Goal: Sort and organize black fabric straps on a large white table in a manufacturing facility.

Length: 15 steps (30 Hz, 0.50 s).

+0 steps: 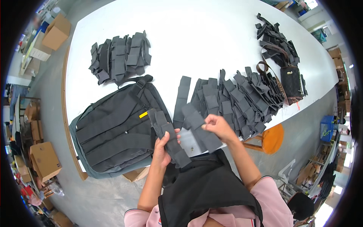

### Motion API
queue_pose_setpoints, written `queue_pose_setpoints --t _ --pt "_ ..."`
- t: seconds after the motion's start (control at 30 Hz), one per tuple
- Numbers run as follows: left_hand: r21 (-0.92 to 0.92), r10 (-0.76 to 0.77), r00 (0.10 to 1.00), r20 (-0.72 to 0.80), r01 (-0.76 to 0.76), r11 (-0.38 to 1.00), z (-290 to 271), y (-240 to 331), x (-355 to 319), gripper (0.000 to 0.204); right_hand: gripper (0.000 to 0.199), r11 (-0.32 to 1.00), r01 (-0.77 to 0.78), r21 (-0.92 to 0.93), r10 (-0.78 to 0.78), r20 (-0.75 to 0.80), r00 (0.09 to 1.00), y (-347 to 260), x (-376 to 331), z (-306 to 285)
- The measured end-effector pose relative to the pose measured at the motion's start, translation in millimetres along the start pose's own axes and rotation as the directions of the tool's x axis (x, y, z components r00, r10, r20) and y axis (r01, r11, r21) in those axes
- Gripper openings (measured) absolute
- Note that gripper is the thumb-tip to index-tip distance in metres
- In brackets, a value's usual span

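My left hand (163, 147) grips a small stack of dark grey fabric strap pieces (168, 138), held upright over the table's near edge. My right hand (218, 128) pinches another grey strap piece (200, 128) that lies across the near end of a long fanned row of the same pieces (242, 100). A dark grey backpack (113, 130) lies flat just left of my left hand, with a small yellow tag (143, 114) on it.
A white table (196, 41) bears a second pile of grey pieces (119, 56) at the back left, more black pieces (276, 39) at the back right and a brown strapped bag (290, 81). An orange stool (273, 138) stands right. Cardboard boxes (44, 160) line the left floor.
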<state>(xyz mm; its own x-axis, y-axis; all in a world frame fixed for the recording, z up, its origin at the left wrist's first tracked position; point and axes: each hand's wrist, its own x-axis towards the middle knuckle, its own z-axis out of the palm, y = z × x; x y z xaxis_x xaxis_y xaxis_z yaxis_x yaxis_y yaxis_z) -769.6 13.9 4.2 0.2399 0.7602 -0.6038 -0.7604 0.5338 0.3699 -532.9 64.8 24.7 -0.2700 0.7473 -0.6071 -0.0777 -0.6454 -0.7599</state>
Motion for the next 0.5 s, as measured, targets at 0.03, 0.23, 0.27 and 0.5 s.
queue_pose_setpoints --t 0.03,0.23,0.27,0.5 --pt "0.057 0.023 1.0 0.012 -0.024 0.998 2.5 -5.4 0.3 0.06 0.008 1.0 0.014 0.021 -0.015 0.045 0.999 1.0 -1.4 13.1" --pt "0.268 0.038 0.998 0.059 -0.052 0.962 32.0 0.1 -3.3 0.05 0.011 0.919 0.238 -0.315 -0.209 0.124 0.97 10.8 -7.2 63.8" --pt "0.269 0.032 0.998 0.058 -0.046 0.962 34.7 2.2 -5.4 0.05 0.015 0.66 0.366 -0.656 -0.306 0.21 0.929 5.2 -8.5 65.3" --pt "0.226 0.117 0.993 -0.008 -0.112 0.968 50.0 11.8 -1.5 0.024 0.061 0.144 -0.175 -0.974 -0.695 -0.226 0.683 30.6 32.7 -16.2"
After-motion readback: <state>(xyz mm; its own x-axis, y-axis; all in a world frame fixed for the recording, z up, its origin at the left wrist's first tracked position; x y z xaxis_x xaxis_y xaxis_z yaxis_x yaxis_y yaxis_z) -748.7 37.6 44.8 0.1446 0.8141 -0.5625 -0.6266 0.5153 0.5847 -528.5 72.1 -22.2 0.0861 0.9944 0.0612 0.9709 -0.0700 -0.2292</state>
